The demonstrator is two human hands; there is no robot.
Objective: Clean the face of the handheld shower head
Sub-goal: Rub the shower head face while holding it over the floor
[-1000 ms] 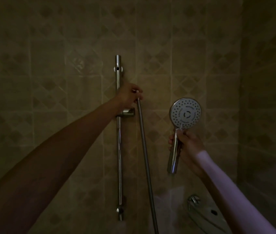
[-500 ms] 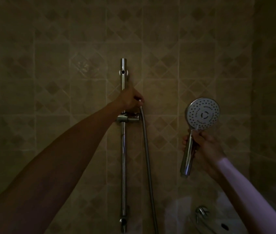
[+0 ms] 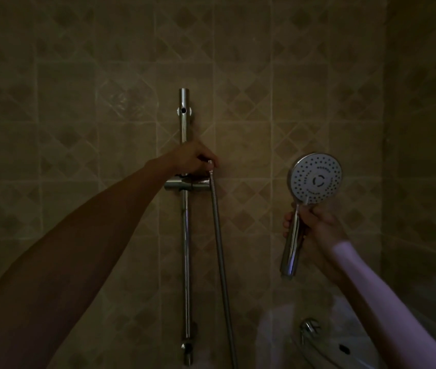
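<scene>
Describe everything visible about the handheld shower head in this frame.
The handheld shower head has a round pale face dotted with dark nozzle holes around a central ring mark, on a shiny chrome-looking handle. It is held upright, face toward the camera, away from the wall. The right hand grips the handle just below the face. No hose appears attached at its lower end. In this dim light, dirt cannot be judged.

i'm facing a dim wall of beige tiles (image 3: 243, 75), some plain, some set with darker diamonds, pale grout between them. a chrome slide rail (image 3: 185, 235) runs upright on it, with a bracket (image 3: 185, 185) partway up. to my right a second tiled wall (image 3: 424, 129) meets it in a dark corner. low on the right a chrome tap (image 3: 308, 328) sits on a pale tub edge (image 3: 350, 350). the light is weak and yellowish
</scene>
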